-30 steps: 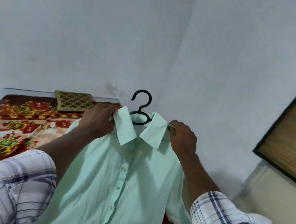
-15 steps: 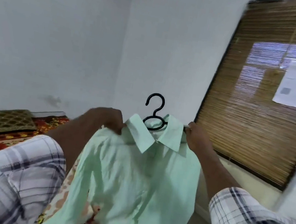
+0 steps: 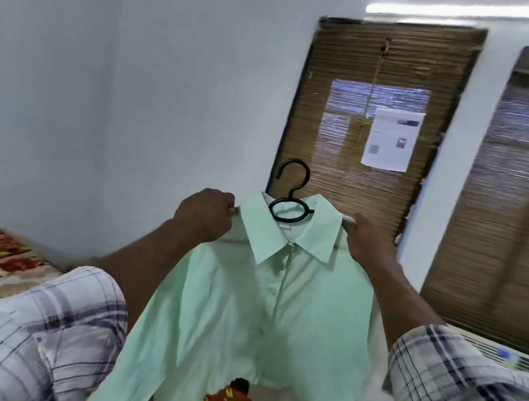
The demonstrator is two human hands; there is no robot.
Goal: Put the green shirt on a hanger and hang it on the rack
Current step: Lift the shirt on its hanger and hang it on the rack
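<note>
Mint-green shirt (image 3: pixel 260 303) drapes buttoned on black hanger (image 3: pixel 289 200), both hands' fingers (image 3: pixel 229 207) gripping its shoulders.

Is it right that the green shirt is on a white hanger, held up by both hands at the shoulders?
Not quite. The head view shows the hanger is black, not white. The rest holds: the green shirt is on it, with the left hand and right hand holding it up at the shoulders.

Shirt (image 3: pixel 260 303) on hanger (image 3: pixel 289 200), between both hands, before blinds (image 3: pixel 357 111).
</note>
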